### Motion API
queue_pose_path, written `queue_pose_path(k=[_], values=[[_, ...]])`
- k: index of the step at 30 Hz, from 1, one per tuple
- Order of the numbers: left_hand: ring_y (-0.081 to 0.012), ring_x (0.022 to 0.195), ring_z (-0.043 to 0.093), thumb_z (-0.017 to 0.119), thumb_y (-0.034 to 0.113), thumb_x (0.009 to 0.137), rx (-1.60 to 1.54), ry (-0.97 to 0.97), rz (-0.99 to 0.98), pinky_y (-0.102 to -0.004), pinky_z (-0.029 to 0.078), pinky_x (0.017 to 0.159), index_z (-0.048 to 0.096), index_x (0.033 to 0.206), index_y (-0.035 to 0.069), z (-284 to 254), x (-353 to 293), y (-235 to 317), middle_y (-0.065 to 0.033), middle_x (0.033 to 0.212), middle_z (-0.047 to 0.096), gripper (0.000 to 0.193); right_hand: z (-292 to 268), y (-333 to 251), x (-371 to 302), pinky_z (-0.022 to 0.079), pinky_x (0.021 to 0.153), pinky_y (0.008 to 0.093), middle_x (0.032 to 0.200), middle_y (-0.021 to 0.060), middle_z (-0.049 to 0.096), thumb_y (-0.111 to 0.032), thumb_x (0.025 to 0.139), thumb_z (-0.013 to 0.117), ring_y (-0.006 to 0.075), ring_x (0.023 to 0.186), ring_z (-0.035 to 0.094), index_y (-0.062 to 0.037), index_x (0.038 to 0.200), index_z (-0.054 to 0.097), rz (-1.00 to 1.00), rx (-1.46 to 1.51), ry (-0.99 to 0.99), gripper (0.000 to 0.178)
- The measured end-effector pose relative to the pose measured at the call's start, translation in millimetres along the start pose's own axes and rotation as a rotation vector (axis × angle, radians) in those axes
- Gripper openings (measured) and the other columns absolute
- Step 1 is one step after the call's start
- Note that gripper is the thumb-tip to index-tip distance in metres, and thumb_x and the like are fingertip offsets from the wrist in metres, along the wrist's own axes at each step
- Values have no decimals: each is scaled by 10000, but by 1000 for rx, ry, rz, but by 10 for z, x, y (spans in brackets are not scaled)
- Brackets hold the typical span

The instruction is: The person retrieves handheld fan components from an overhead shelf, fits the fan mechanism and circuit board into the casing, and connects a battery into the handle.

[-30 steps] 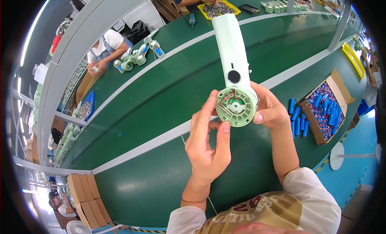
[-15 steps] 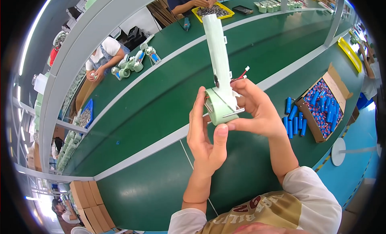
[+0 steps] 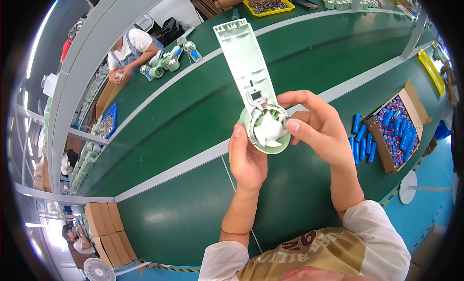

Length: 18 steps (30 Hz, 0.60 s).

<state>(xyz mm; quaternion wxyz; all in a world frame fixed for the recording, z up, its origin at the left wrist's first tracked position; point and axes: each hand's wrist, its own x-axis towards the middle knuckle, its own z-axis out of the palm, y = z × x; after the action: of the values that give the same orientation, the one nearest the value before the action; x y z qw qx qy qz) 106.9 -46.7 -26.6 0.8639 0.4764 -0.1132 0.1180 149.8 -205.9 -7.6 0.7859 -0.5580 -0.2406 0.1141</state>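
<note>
A pale green handheld fan housing (image 3: 246, 63) is held up above the green bench, its long open handle shell pointing away from me. White fan blades (image 3: 269, 130) show inside its round head, which faces me. My left hand (image 3: 248, 160) grips the head from the left and below, thumb on the rim. At the right rim, my right hand (image 3: 320, 129) has thumb and bent fingers closed on the edge; whether a wire is also between them is hidden. A small dark rectangular part (image 3: 256, 95) sits near the base of the handle.
Blue cylindrical batteries (image 3: 361, 142) lie beside an open cardboard box (image 3: 384, 153) holding more. Across a grey rail (image 3: 174, 184), co-workers sit by fan parts (image 3: 164, 63) and a yellow tray (image 3: 270, 11). Cardboard boxes (image 3: 108, 232) stand at lower left.
The fan housing has been turned so its open inside and blades face me. My right hand has shifted to the head's right rim. The red and black wires no longer stick out.
</note>
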Motion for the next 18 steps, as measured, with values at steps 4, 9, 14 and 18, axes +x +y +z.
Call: queue_pose_path(k=[4, 9, 14, 18], values=[[-239, 1158, 593, 306, 347, 1055, 88, 41, -4, -364, 459, 1003, 462, 1376, -68, 13, -16, -25, -161, 1286, 601, 547, -27, 48, 10, 492, 675, 212, 1176, 81, 612, -107, 952, 648, 88, 871, 627, 58, 1352, 502, 32, 56, 29, 457], [-242, 1158, 575, 499, 356, 1010, 315, -66, 144, -365, 435, 1013, 420, 1416, -79, -29, -32, -46, -150, 1295, 575, 601, -106, 51, 12, 499, 682, 230, 1101, 78, 649, -105, 964, 628, 90, 853, 620, 51, 1380, 500, 56, 27, -33, 462], [-250, 1210, 537, 601, 202, 932, 495, -104, 173, -379, 417, 1038, 449, 1395, -79, -95, 3, -41, -179, 1333, 530, 563, -138, 86, -10, 498, 706, 242, 1086, 81, 655, -84, 935, 648, 109, 902, 612, 47, 1378, 505, 33, 40, -44, 484], [-243, 1221, 532, 594, 160, 921, 458, -97, 150, -364, 419, 1029, 471, 1374, -87, -134, 18, -24, -183, 1332, 526, 531, -78, 48, 4, 500, 717, 255, 1075, 73, 640, -67, 912, 663, 116, 925, 603, 51, 1361, 509, -12, -35, -54, 489]])
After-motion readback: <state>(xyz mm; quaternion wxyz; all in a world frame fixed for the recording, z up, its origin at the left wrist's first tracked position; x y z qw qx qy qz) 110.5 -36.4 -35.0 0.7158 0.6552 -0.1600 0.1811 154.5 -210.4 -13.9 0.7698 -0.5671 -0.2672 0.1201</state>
